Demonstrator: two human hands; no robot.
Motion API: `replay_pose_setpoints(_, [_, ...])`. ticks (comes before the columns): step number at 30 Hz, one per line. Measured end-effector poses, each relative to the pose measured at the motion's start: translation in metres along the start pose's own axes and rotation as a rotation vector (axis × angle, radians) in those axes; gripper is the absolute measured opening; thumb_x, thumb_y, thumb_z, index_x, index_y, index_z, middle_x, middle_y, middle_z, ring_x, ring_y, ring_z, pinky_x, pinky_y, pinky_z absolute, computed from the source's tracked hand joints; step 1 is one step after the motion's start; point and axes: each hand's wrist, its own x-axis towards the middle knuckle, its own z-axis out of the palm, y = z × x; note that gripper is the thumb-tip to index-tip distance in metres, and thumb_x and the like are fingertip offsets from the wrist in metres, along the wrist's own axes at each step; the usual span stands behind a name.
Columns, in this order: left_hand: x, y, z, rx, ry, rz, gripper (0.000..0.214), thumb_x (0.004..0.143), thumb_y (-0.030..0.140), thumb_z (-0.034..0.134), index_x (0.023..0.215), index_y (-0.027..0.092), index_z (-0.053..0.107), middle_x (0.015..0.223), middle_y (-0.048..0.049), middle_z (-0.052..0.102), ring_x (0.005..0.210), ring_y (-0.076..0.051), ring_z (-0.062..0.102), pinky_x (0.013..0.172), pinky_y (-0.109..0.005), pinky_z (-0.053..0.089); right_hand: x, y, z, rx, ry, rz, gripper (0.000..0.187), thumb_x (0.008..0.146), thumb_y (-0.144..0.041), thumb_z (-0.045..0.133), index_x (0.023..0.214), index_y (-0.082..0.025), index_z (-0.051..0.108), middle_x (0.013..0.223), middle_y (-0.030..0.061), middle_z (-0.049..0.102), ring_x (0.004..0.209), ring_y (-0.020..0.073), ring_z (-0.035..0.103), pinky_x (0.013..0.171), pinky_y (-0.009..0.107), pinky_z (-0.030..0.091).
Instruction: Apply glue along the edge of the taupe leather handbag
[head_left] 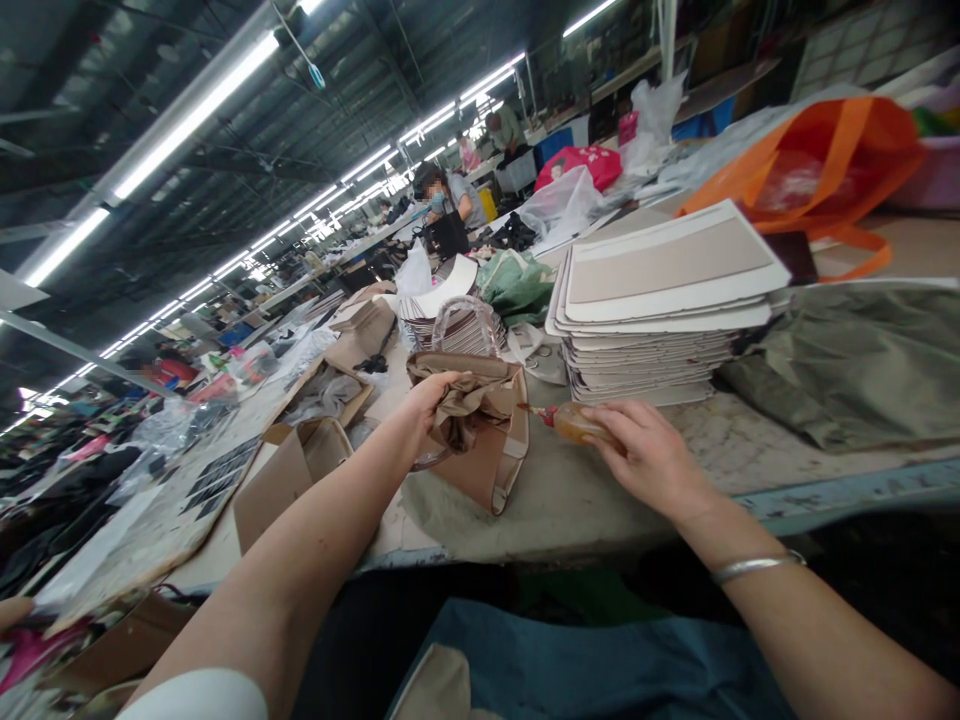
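Note:
A tan handbag lies tilted on the worktable, its brown lining bunched up out of the opening. My left hand is closed on that lining at the bag's upper left. My right hand grips a glue bottle with amber contents and a red cap. Its thin tip points left and sits close to the bag's right edge; whether it touches cannot be made out. A clear-wrapped handle arches up behind the bag.
To the right rises a tall stack of beige and white panels. Olive cloth and an orange bag lie beyond it. Open tan bag pieces stand at left. A co-worker sits further back. The table's blue edge runs in front.

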Motion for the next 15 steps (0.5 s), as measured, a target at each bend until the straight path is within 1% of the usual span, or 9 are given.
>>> replay_pose_setpoints(3, [0.0000, -0.0001, 0.0008, 0.063, -0.015, 0.016, 0.026, 0.087, 0.020, 0.044, 0.096, 0.006, 0.065, 0.058, -0.0099, 0.069, 0.048, -0.021, 0.066, 0.046, -0.029, 0.055, -0.0058, -0.0007, 0.0016, 0.024, -0.102, 0.004, 0.028, 0.086, -0.016, 0.053, 0.112, -0.022, 0.058, 0.102, 0.0080, 0.059, 0.093, 0.0235, 0.055, 0.081, 0.038, 0.050])
replay_pose_setpoints(5, [-0.0021, 0.0000, 0.0022, 0.089, -0.007, 0.004, 0.027, 0.088, 0.021, 0.044, 0.097, 0.006, 0.065, 0.057, -0.0103, 0.069, 0.047, -0.022, 0.065, 0.045, -0.030, 0.055, -0.0067, -0.0013, 0.0016, 0.034, -0.125, -0.015, 0.028, 0.086, -0.015, 0.054, 0.112, -0.022, 0.058, 0.102, 0.0078, 0.059, 0.093, 0.0232, 0.055, 0.080, 0.038, 0.050])
replay_pose_setpoints(6, [-0.0035, 0.0002, 0.0030, 0.100, 0.006, 0.003, 0.027, 0.087, 0.021, 0.044, 0.097, 0.006, 0.065, 0.056, -0.0100, 0.068, 0.045, -0.022, 0.064, 0.044, -0.030, 0.054, -0.0063, -0.0014, 0.0011, 0.033, -0.106, -0.026, 0.028, 0.086, -0.015, 0.054, 0.113, -0.021, 0.058, 0.103, 0.0081, 0.059, 0.094, 0.0233, 0.055, 0.081, 0.038, 0.050])
replay_pose_setpoints(8, [-0.0061, 0.0004, 0.0043, 0.114, 0.037, 0.006, 0.027, 0.087, 0.021, 0.044, 0.095, 0.007, 0.066, 0.053, -0.0090, 0.067, 0.040, -0.021, 0.062, 0.041, -0.029, 0.053, -0.0041, -0.0010, -0.0006, 0.014, -0.025, -0.049, 0.029, 0.086, -0.015, 0.054, 0.115, -0.020, 0.058, 0.106, 0.0097, 0.059, 0.097, 0.0241, 0.054, 0.084, 0.039, 0.048])
replay_pose_setpoints(11, [-0.0076, 0.0004, 0.0048, 0.118, 0.040, 0.008, 0.026, 0.087, 0.022, 0.045, 0.090, 0.007, 0.066, 0.052, -0.0090, 0.067, 0.040, -0.020, 0.062, 0.042, -0.028, 0.052, -0.0007, 0.0005, -0.0046, -0.041, 0.088, -0.073, 0.032, 0.085, -0.014, 0.055, 0.117, -0.017, 0.058, 0.108, 0.0125, 0.058, 0.098, 0.0257, 0.054, 0.085, 0.041, 0.047])
replay_pose_setpoints(13, [-0.0063, 0.0002, 0.0041, 0.116, 0.026, -0.002, 0.026, 0.088, 0.022, 0.045, 0.089, 0.008, 0.066, 0.055, -0.0098, 0.068, 0.043, -0.021, 0.064, 0.044, -0.028, 0.053, -0.0003, 0.0012, -0.0065, -0.067, 0.086, -0.086, 0.034, 0.085, -0.013, 0.055, 0.117, -0.018, 0.059, 0.110, 0.0127, 0.059, 0.097, 0.0260, 0.054, 0.085, 0.041, 0.047])
replay_pose_setpoints(15, [-0.0038, -0.0002, 0.0031, 0.107, 0.031, 0.019, 0.025, 0.087, 0.020, 0.045, 0.090, 0.007, 0.066, 0.055, -0.0097, 0.068, 0.043, -0.020, 0.064, 0.044, -0.026, 0.053, -0.0019, 0.0007, -0.0069, -0.068, 0.024, -0.097, 0.034, 0.085, -0.012, 0.054, 0.118, -0.020, 0.060, 0.111, 0.0115, 0.059, 0.097, 0.0256, 0.054, 0.085, 0.041, 0.047])
